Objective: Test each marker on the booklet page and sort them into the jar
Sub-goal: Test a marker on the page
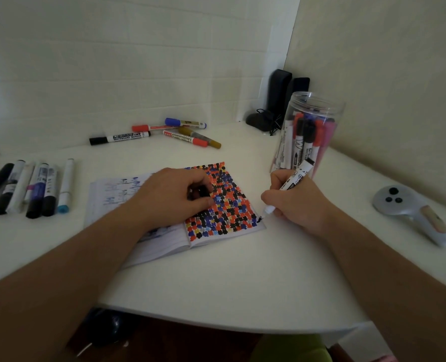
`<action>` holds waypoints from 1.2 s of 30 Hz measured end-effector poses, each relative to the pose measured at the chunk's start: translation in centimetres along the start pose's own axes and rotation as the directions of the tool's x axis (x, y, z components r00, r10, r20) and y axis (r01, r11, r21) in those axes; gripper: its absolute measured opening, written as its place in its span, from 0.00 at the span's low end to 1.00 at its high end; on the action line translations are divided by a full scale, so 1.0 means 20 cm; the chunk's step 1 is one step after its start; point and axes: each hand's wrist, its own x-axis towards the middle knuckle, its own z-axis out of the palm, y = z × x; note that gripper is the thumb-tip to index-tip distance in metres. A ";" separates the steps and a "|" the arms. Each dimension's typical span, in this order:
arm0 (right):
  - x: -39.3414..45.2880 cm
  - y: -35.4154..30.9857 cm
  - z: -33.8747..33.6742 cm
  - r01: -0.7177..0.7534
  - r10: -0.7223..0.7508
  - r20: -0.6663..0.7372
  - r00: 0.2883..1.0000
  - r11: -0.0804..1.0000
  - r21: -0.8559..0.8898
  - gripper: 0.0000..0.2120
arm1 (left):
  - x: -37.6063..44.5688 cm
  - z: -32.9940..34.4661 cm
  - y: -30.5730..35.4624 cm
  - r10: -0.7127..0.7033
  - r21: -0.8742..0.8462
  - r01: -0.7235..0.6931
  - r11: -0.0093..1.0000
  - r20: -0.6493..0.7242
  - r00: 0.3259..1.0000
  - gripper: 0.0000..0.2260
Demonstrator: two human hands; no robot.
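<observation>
**Black ink at the page's edge**

Black is the colour under test: my right hand (292, 202) pinches a marker (288, 188) in a writing grip, fingers curled round the barrel, and its tip sits at the lower right corner of the booklet (164, 241), where a small black mark shows. My left hand (174, 194) rests on the open page, fingers loosely curled. Something dark sits under them, perhaps the cap, but I cannot tell.

The right-hand page is almost wholly covered in red, black and blue blots, so I judge the testing step to be in hand, with little bare paper left.

The jar (313, 105) stands just beyond my right hand, open-topped and already holding many markers upright. A row of markers (31, 186) lies well to the left, and a loose pile (169, 133) lies near the wall; I take these to be still untested.

Next, I would say, comes lifting the tip, capping the marker, and reaching the short way up to drop it into the jar without knocking the rim.
</observation>
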 end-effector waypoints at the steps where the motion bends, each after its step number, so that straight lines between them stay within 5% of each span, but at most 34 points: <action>1: 0.00 0.00 0.00 -0.002 0.002 0.008 1.000 1.000 0.009 0.15 | 0.00 0.00 0.00 0.000 0.000 0.000 1.000 0.002 1.000 0.11; 8: -0.01 -0.02 0.02 0.046 -0.045 0.013 0.999 0.992 -0.117 0.15 | 0.00 0.00 0.00 0.008 0.008 -0.008 1.000 0.008 1.000 0.10; 16: -0.01 -0.01 0.01 0.002 -0.002 0.001 1.000 1.000 0.002 0.15 | 0.00 0.00 0.00 0.002 0.002 -0.002 1.000 0.010 1.000 0.10; 36: 0.00 -0.02 0.02 0.027 -0.027 0.004 1.000 0.998 -0.053 0.16 | -0.01 -0.02 0.01 -0.015 0.010 0.015 1.000 0.010 1.000 0.11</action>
